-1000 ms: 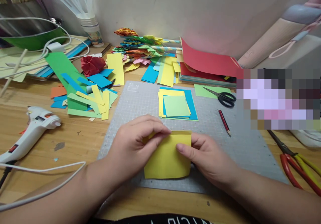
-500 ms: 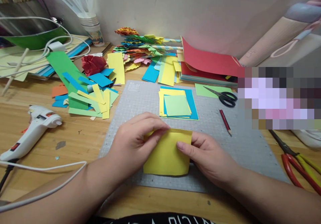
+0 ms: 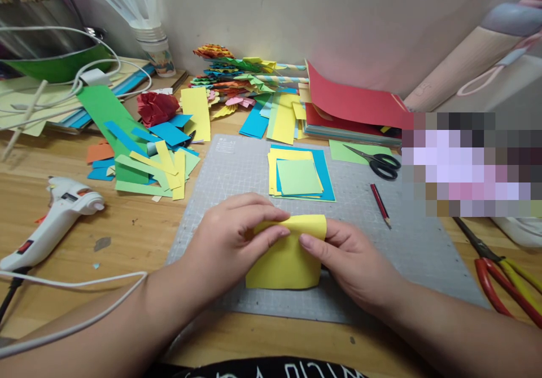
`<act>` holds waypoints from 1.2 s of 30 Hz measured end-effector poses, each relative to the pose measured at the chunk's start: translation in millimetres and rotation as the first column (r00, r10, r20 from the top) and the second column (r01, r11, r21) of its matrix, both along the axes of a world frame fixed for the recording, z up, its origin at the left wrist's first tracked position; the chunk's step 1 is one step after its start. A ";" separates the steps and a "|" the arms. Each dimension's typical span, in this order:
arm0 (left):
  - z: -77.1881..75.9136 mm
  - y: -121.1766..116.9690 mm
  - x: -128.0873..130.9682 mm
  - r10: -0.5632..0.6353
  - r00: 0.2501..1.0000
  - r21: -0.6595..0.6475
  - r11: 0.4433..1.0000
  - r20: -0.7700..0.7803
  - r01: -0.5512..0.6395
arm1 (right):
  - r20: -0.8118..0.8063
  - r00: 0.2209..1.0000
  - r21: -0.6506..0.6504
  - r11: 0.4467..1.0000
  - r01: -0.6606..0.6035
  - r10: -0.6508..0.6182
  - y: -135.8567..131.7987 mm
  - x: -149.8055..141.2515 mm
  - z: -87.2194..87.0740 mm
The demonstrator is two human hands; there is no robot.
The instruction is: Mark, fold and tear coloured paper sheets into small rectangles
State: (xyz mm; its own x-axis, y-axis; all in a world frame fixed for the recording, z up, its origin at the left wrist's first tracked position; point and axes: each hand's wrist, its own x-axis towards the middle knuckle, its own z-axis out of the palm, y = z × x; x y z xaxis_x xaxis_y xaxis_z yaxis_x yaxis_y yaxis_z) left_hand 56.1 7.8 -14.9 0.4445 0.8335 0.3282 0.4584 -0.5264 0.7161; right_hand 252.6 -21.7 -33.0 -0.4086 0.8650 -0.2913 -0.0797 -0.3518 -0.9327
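Note:
Between my hands is a yellow sheet of paper (image 3: 288, 262), tilted up above the grey cutting mat (image 3: 220, 197). My left hand (image 3: 237, 231) pinches its upper edge between thumb and fingers. On the right side, my right hand (image 3: 351, 256) grips the sheet, thumb in front and fingers hidden behind. The paper curves over along its top edge. Just beyond my hands lies a stack of paper squares (image 3: 300, 177), light green on top of blue and yellow. A dark red pencil (image 3: 380, 205) and black-handled scissors (image 3: 379, 163) rest to the right.
At left lie a white glue gun (image 3: 63, 220) with its cable and a heap of paper strips (image 3: 156, 169). Red-and-yellow-handled pliers (image 3: 495, 268) are at right. Behind stand red paper sheets (image 3: 351, 95), folded paper flowers (image 3: 237, 73) and a paper cup (image 3: 158, 56).
The yellow paper's top edge has curled over toward me, and its lower edge has risen slightly. My left thumb has shifted right along the edge; my right hand keeps its grip.

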 end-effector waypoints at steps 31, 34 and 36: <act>6.4 -4.6 5.6 -0.109 0.992 -0.326 0.937 0.067 0.124 | 0.445 0.891 0.455 0.881 -0.134 -0.094 -6.4 -0.1 12.7; 6.5 -7.1 7.1 -0.098 0.995 -0.341 0.936 0.000 0.092 | 0.473 0.879 0.441 0.880 -0.179 -0.058 -8.1 -2.3 12.9; 8.2 -7.5 7.5 -0.076 0.996 -0.398 0.916 -0.042 0.053 | 0.470 0.881 0.435 0.882 -0.180 -0.052 -8.3 -3.7 13.7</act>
State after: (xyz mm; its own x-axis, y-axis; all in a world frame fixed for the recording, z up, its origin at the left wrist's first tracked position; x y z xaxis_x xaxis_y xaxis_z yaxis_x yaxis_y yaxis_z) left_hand 63.7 0.3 -6.6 0.5092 0.8592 -0.0501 0.4782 -0.2340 0.8465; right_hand 248.8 -30.1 -19.2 -0.3889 0.9204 -0.0392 0.4005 0.1306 -0.9069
